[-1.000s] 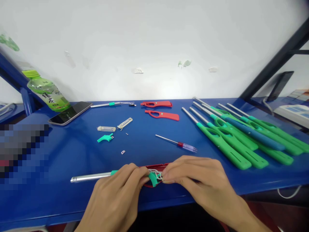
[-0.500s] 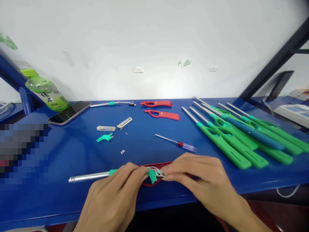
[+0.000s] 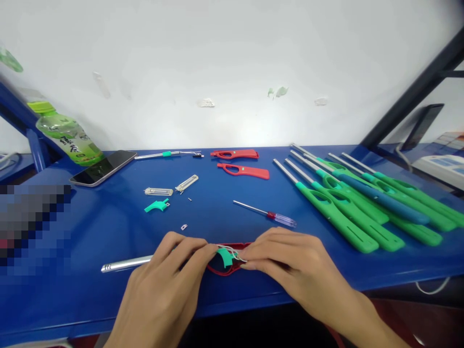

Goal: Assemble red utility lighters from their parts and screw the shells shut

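A red lighter casing point(image 3: 222, 273) lies near the table's front edge, its metal tube point(image 3: 125, 264) pointing left. Inside the casing sits a green trigger point(image 3: 226, 258), with white wires point(image 3: 234, 252) running over it. My left hand point(image 3: 168, 280) is closed over the casing's left part, covering where the tube joins it. At the casing's right part, my right hand point(image 3: 300, 266) pinches the wires between thumb and fingers; the fingertips hide what else is there.
Behind lie a screwdriver point(image 3: 268, 213), a loose green trigger point(image 3: 157, 206), clear tanks point(image 3: 158, 192) and red casing halves point(image 3: 246, 171). Several green lighters point(image 3: 340, 217) cover the right side. A phone point(image 3: 105, 168) and a bottle point(image 3: 68, 135) are at the back left.
My left hand has shifted slightly up and left, covering more of the tube's green collar. The trigger sits slightly further left and higher, and my right fingertips have moved slightly left.
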The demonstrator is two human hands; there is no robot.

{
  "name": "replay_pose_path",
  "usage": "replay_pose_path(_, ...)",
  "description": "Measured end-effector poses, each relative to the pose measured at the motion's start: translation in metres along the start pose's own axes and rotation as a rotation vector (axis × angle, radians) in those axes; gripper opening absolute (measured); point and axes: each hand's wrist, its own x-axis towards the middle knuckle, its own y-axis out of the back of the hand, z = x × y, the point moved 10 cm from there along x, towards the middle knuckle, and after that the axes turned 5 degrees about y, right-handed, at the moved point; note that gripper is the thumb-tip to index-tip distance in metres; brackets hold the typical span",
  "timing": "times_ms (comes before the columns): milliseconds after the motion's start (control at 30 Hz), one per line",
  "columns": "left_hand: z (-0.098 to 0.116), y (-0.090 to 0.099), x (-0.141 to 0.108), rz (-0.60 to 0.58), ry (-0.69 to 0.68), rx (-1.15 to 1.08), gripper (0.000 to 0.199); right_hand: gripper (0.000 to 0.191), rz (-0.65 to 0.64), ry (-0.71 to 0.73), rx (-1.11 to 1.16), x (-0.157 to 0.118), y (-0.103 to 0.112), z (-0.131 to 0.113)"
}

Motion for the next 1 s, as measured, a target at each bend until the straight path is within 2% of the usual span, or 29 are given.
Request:
replay_pose_path(233, -0.004, 0.004, 0.004, 0.059, 0.033, -0.028, 0.03, 0.015, -0.021, -0.024, -0.019, -0.002, -0.002, 0.003)
replay_pose_path(500, 0.005, 0.013, 0.011, 0.126, 0.011, -0.037, 0.03, 0.017, -0.013, 0.005, -0.026, -0.001, -0.002, 0.0)
replay_pose_path(833, 0.005, 0.008, 0.01, 0.091, -0.003, -0.062, 0.031, 0.021, -0.025, -0.004, -0.009, -0.002, -0.003, 0.001)
replay_pose_path(1000, 0.005, 0.003, 0.007, 0.045, -0.019, -0.058, 0.031, 0.014, -0.007, -0.066, -0.008, -0.001, -0.001, 0.004)
